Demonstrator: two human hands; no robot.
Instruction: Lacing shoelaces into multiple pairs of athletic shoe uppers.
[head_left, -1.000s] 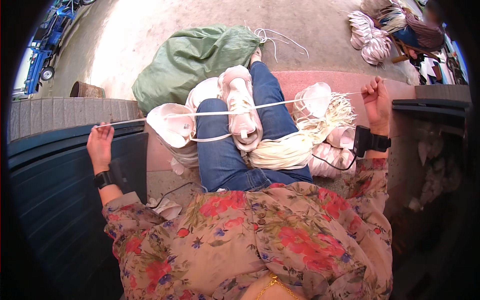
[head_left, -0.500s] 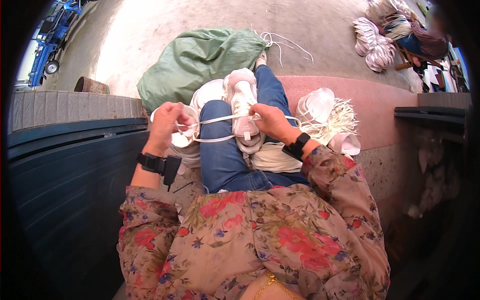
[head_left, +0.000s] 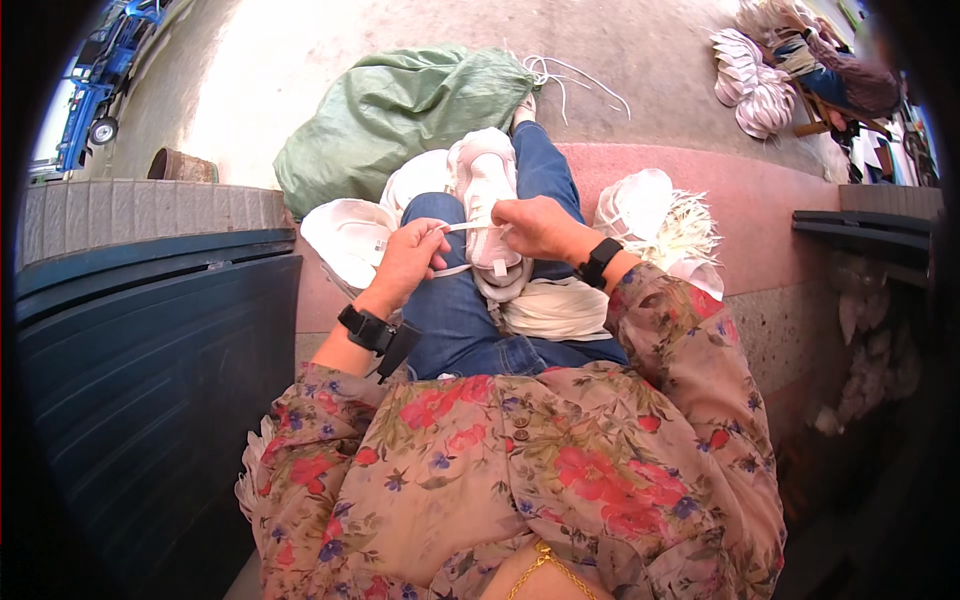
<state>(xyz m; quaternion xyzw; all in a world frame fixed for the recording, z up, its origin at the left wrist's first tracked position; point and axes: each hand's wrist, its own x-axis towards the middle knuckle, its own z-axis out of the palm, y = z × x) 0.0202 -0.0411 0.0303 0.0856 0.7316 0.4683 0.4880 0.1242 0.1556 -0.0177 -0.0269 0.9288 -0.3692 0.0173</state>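
Observation:
A white and pale pink sneaker (head_left: 487,180) rests between my thighs, its toe pointing away from me. My left hand (head_left: 408,260), over my left thigh, pinches a white shoelace (head_left: 467,226). That lace stretches in a short, nearly straight span across the sneaker. At the sneaker's right side, my right hand (head_left: 543,230) has its fingers closed on the lace by the eyelets; its fingertips are partly hidden. Another strand of lace lies lower, across my thigh. Just past my left hand sit white shoe uppers (head_left: 345,240).
A green sack (head_left: 390,120) lies beyond my legs. Bundled white laces (head_left: 555,308) are by my right thigh; more laces (head_left: 685,230) and shoe parts (head_left: 640,200) lie further right. Dark blue panels (head_left: 150,370) stand at left. Another person sits at far right near stacked shoe parts (head_left: 750,85).
My left hand has come rightward and nearer to me, from over the white uppers to beside the sneaker. The lace span between my hands is shorter. My right hand has barely shifted.

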